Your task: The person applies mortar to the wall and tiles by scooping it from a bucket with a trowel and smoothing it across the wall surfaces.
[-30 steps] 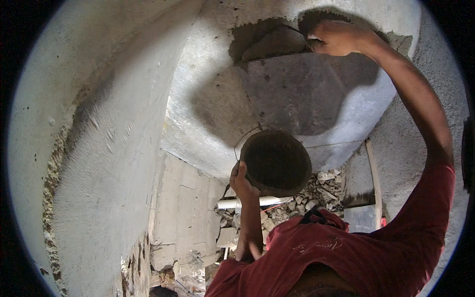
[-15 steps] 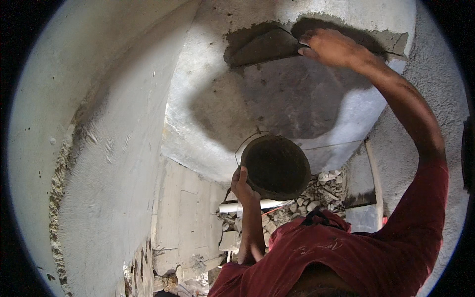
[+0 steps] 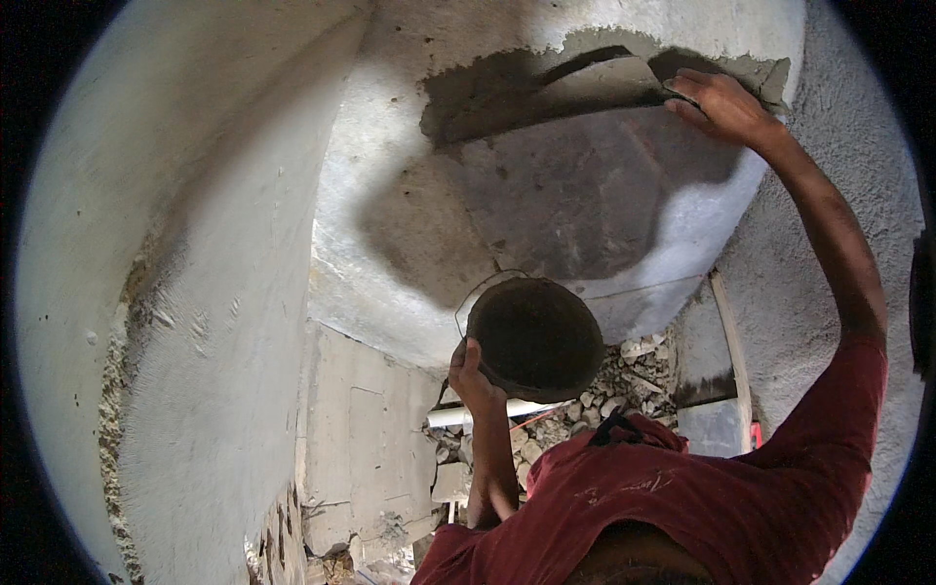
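My left hand (image 3: 478, 380) is closed on the left rim of a dark, round bucket (image 3: 534, 339) with a thin wire handle, held low in front of me; its inside is too dark to make out. Up at the right, my right hand (image 3: 717, 107) grips a trowel (image 3: 600, 88), its long blade pointing left against a band of wet grey mortar (image 3: 468, 112) on the wall (image 3: 380, 224). The band has ragged upper edges and runs above a smooth grey area in shadow. The trowel's handle is mostly hidden by my fingers.
A pale wall (image 3: 195, 390) with a rough crumbling strip is at my left, a rough grey wall (image 3: 819, 117) at my right. Below lie rubble (image 3: 634, 380), a white pipe (image 3: 448, 417), pale boards (image 3: 361, 439) and a narrow upright batten (image 3: 731, 361).
My right hand and trowel have moved to the right along the mortar band, the blade now lying flatter and showing lighter. The bucket in my left hand sits slightly lower and further left in view.
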`<control>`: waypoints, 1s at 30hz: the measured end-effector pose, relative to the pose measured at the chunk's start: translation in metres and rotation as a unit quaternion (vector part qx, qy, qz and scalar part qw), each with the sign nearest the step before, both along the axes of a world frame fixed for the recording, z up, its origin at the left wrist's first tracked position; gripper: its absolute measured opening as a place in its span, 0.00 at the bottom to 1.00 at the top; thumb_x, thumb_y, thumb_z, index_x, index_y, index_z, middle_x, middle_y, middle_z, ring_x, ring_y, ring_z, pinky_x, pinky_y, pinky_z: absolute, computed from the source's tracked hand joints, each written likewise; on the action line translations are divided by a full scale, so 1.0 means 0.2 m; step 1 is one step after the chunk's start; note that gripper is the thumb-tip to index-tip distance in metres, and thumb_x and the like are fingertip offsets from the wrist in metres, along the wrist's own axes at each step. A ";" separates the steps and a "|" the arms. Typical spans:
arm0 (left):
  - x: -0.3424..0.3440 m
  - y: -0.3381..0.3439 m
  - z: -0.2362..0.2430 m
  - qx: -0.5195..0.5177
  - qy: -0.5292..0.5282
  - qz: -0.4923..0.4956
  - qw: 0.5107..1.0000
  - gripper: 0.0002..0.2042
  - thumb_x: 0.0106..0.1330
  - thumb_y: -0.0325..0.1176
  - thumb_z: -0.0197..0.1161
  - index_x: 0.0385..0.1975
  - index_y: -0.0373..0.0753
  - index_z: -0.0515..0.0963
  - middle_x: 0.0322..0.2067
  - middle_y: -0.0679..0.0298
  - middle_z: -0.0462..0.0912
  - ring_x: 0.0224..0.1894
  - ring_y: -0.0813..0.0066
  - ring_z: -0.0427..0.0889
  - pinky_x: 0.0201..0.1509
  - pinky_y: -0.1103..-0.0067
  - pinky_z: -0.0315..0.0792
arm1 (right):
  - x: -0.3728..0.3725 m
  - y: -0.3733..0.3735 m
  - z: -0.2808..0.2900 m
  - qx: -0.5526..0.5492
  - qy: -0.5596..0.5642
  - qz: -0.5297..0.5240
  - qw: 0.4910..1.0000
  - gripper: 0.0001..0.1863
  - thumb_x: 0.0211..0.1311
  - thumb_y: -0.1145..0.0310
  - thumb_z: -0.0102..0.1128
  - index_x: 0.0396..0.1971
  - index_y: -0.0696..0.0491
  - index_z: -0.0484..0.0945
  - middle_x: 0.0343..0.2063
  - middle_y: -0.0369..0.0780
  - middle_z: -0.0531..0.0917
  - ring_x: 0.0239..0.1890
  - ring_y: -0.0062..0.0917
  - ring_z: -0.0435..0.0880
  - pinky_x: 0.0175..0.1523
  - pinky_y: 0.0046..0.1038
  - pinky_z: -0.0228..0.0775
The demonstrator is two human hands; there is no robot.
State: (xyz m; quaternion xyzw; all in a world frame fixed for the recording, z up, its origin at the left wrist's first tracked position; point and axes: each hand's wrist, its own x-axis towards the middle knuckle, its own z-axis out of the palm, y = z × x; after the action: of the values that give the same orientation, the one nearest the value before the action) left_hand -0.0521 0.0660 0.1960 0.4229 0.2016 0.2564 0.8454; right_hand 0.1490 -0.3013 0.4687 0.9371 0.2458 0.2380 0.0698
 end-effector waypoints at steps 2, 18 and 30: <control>0.01 -0.01 0.01 0.013 0.015 0.000 1.000 0.13 0.64 0.29 0.59 0.44 0.26 0.76 0.39 0.55 0.82 0.40 0.66 0.81 0.47 0.73 0.75 | 0.02 -0.06 0.03 -0.042 0.020 0.001 0.999 0.21 0.67 0.58 0.51 0.51 0.57 0.74 0.53 0.50 0.76 0.52 0.43 0.77 0.59 0.38 0.69; -0.03 -0.04 0.07 0.009 -0.003 -0.026 1.000 0.16 0.64 0.32 0.58 0.45 0.24 0.75 0.40 0.53 0.80 0.41 0.63 0.80 0.48 0.71 0.74 | -0.03 -0.15 0.21 -0.053 -0.086 -0.153 0.983 0.22 0.66 0.55 0.52 0.51 0.54 0.76 0.46 0.48 0.80 0.49 0.41 0.79 0.58 0.40 0.68; -0.04 0.04 -0.02 0.003 -0.028 -0.011 1.000 0.11 0.64 0.28 0.60 0.40 0.27 0.77 0.37 0.56 0.82 0.38 0.68 0.81 0.45 0.75 0.75 | -0.07 -0.29 -0.05 0.026 -0.123 -0.122 0.985 0.19 0.66 0.52 0.51 0.48 0.48 0.78 0.41 0.45 0.83 0.41 0.38 0.83 0.47 0.41 0.74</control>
State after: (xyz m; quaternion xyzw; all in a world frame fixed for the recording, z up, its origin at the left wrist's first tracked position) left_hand -0.0605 0.0735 0.1926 0.4204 0.1721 0.2600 0.8521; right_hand 0.1342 -0.3593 0.4594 0.9250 0.1129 0.3475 0.1038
